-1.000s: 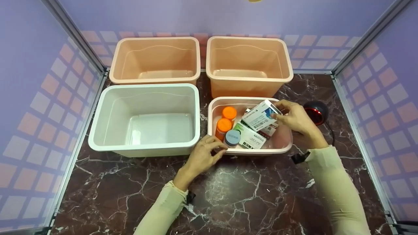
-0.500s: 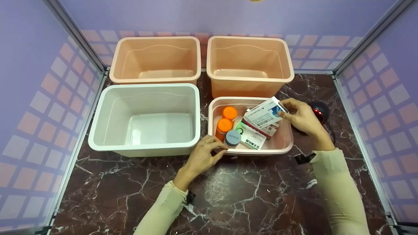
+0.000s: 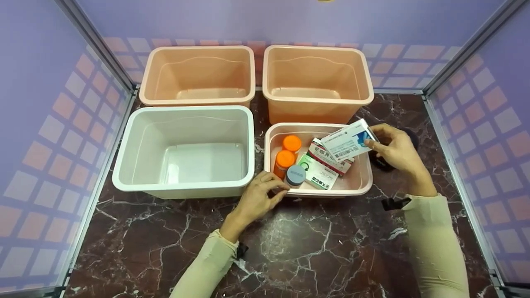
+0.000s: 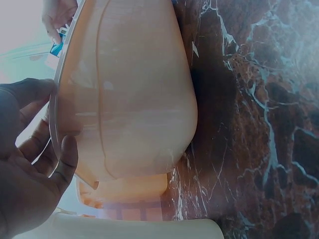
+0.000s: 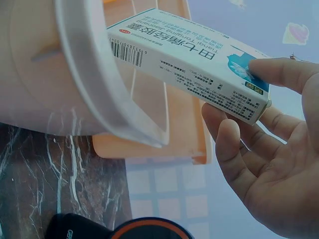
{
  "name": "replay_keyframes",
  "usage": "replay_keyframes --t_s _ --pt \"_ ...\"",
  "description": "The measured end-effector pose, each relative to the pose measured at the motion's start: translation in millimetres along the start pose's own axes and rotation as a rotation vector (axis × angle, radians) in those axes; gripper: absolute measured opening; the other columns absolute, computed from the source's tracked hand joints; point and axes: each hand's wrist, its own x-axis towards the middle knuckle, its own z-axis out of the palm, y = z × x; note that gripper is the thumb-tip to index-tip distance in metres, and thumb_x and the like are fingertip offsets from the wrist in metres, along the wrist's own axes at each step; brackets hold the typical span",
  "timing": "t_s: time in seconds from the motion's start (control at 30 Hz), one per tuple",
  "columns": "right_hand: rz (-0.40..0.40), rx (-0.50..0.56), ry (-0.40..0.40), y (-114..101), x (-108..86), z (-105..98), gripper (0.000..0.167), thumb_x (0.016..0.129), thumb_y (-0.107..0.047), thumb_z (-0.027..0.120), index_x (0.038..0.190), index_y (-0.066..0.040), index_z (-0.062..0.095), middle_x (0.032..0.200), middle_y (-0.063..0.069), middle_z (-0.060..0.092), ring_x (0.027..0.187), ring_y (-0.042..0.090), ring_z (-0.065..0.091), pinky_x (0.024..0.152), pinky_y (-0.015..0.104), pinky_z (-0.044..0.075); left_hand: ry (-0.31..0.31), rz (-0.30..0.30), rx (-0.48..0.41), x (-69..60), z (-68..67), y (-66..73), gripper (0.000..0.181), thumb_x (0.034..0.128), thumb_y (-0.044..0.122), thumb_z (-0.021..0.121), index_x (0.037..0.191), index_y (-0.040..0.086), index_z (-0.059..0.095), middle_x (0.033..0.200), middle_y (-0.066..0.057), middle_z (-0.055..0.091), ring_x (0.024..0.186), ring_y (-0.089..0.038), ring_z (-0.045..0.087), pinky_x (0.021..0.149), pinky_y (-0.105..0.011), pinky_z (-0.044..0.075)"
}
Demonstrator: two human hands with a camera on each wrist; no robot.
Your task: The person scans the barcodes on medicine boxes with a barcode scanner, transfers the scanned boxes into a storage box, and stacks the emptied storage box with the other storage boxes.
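Note:
My right hand (image 3: 395, 147) pinches a white-and-blue medicine box (image 3: 350, 140) by one end, holding it tilted over the right rim of the small pink bin (image 3: 360, 187). In the right wrist view the medicine box (image 5: 189, 62) shows a barcode on its side, with the thumb on its top face. My left hand (image 3: 261, 194) grips the pink bin's front-left rim, fingers on both sides of it. Inside that bin are two orange-capped bottles (image 3: 285, 158), a grey-capped bottle (image 3: 295, 175), a green-and-white box (image 3: 318, 171) and a red-and-white box (image 3: 329, 156).
Left of the pink bin stands a larger white bin (image 3: 182, 187). Two orange bins (image 3: 196, 74) are lined up along the back wall. A black round device with an orange ring (image 5: 152, 226) sits right of the pink bin, partly behind my right hand. Walls enclose the marble-patterned tabletop (image 3: 290, 248).
The right hand has lifted the white-and-blue box up and to the right, uncovering more of the red-and-white box. My left hand stays at the rim.

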Motion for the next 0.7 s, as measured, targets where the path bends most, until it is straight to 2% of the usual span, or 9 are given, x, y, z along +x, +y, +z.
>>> replay_keyframes --t_s 0.1,0.27,0.7 --pt "0.008 0.017 0.019 2 -3.3 -5 0.032 0.093 -0.017 0.071 0.121 -0.002 0.065 0.098 -0.005 0.067 0.072 0.003 0.062 0.055 0.02 0.052 -0.01 -0.006 0.004 0.2 -0.9 0.3 0.011 0.0881 0.021 0.076 0.099 0.018 0.078 0.093 0.002 0.067 0.095 -0.016 0.057 0.085 -0.03 0.05" --pt "-0.016 0.023 0.055 7 -8.9 -12 0.032 0.093 -0.019 0.07 0.119 0.0 0.065 0.09 -0.017 0.063 0.07 0.004 0.061 0.053 0.018 0.051 -0.024 -0.023 0.018 -0.2 -1.6 1.0 0.011 0.0892 0.022 0.075 0.099 0.019 0.078 0.094 0.003 0.067 0.096 -0.017 0.058 0.087 -0.032 0.049" --pt "0.021 0.048 0.115 12 -18.0 -25 0.037 0.093 -0.021 0.071 0.12 0.002 0.063 0.088 -0.016 0.064 0.061 0.001 0.062 0.05 0.017 0.05 -0.032 -0.018 0.018 -0.4 -1.8 0.7 0.013 0.0896 0.022 0.074 0.101 0.017 0.078 0.096 0.0 0.067 0.098 -0.019 0.058 0.089 -0.034 0.05"
